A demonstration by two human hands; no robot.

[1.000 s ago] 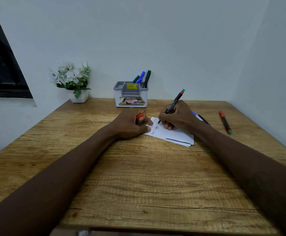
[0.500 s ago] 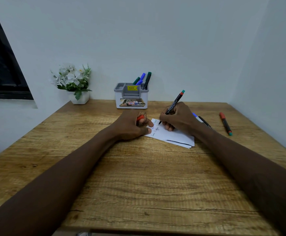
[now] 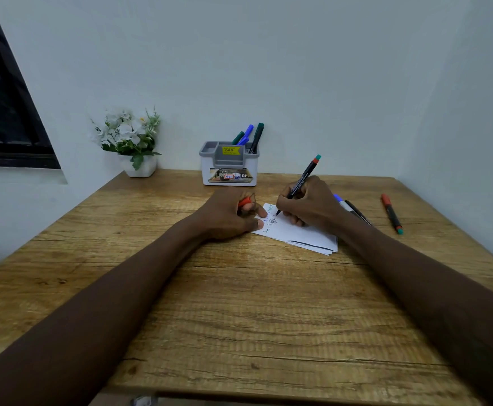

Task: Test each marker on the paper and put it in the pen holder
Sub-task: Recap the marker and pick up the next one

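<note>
My right hand grips an uncapped black marker with a red and teal end, its tip touching the white paper. Small scribbles mark the paper's left corner. My left hand holds the red cap between curled fingers while its fingertips press down on the paper's left edge. The grey and white pen holder stands at the back of the table with three markers in its right compartment.
A blue-capped marker lies behind my right wrist, partly hidden. A red-capped marker lies farther right on the wooden table. A white flower pot sits at the back left by the wall.
The marker tip has shifted slightly on the paper as my right hand writes. My left hand keeps its place on the paper's edge.
</note>
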